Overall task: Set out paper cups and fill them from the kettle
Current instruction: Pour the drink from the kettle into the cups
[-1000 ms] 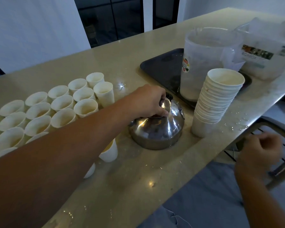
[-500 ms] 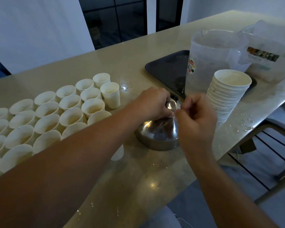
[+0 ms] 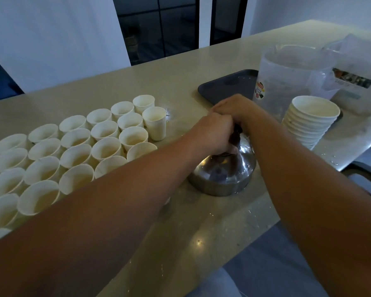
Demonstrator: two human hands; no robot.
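A shiny steel kettle (image 3: 223, 176) stands on the beige counter (image 3: 180, 221). My left hand (image 3: 214, 133) reaches over it from the left, its fingers curled round the top of the lid. My right hand (image 3: 233, 107) lies just beyond the left, touching it, and is curled over the kettle's dark handle (image 3: 236, 130); its fingertips are hidden. Several white paper cups (image 3: 105, 146) stand in rows left of the kettle, many holding pale liquid. A tall stack of empty cups (image 3: 311, 123) stands to the right.
A dark tray (image 3: 225, 86) lies behind the kettle with a clear plastic pitcher (image 3: 287, 76) on it. A clear plastic container (image 3: 358, 82) sits at the far right. Water drops dot the counter near its right edge. A chair frame (image 3: 364, 181) shows below that edge.
My right hand has come up from below the counter edge and settled on top of the kettle beside my left hand. The left hand has stayed on the lid.
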